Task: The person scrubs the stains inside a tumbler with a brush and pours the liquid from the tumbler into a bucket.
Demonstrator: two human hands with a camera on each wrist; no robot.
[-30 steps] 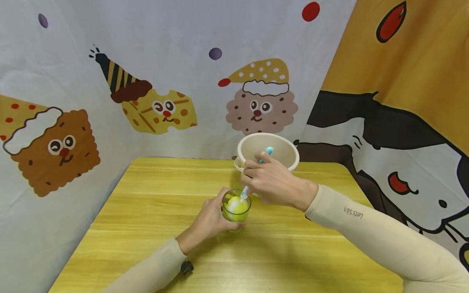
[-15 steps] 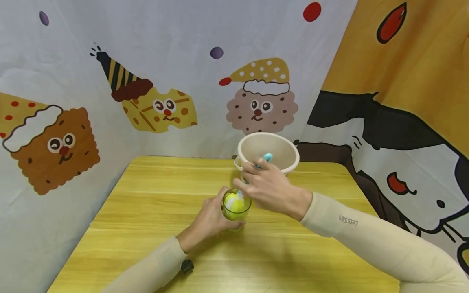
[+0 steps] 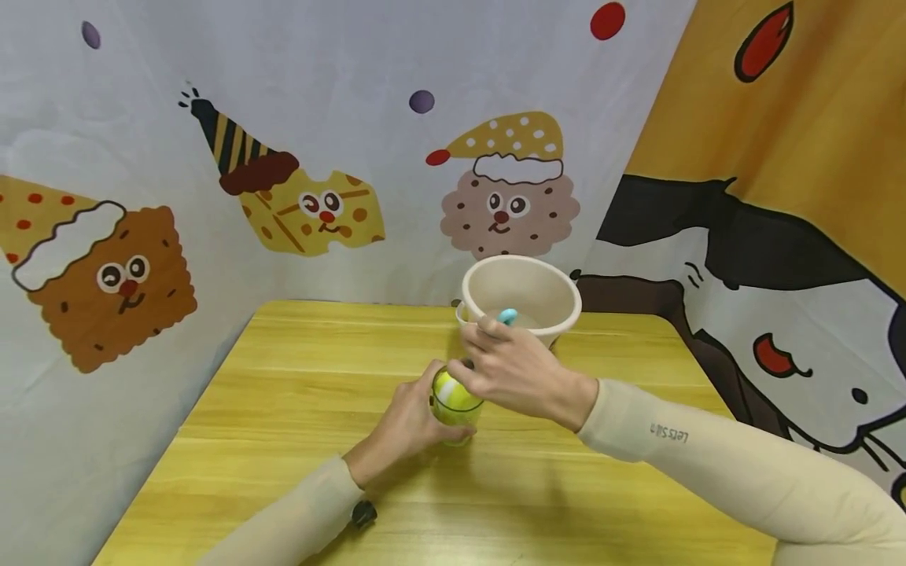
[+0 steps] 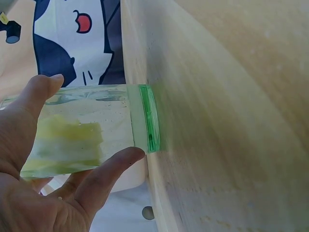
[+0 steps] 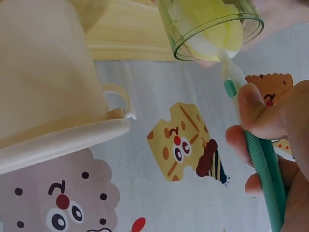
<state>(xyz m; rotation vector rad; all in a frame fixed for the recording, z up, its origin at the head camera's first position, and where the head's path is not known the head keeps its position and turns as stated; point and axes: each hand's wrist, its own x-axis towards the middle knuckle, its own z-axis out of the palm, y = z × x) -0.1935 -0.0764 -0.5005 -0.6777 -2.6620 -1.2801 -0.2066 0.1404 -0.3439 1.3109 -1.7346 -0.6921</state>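
My left hand grips a clear green-tinted glass around its side, thumb and fingers on opposite sides. Inside the glass is the yellow-and-white sponge head of a cup brush. The right hand holds the brush's teal and white handle, thumb against it near the neck and fingers curled round it. From the head view, the handle's light blue end shows above the fingers, and the right hand covers part of the glass rim. Whether the glass base touches the table cannot be told.
A cream-coloured bucket with a side handle stands behind the right hand at the table's back edge. The wood-patterned table ends at a printed curtain. A small dark object sits by the left sleeve.
My right hand has moved down and slightly left, closer over the glass rim, and the handle's end has dropped. The left hand and glass have stayed nearly still.
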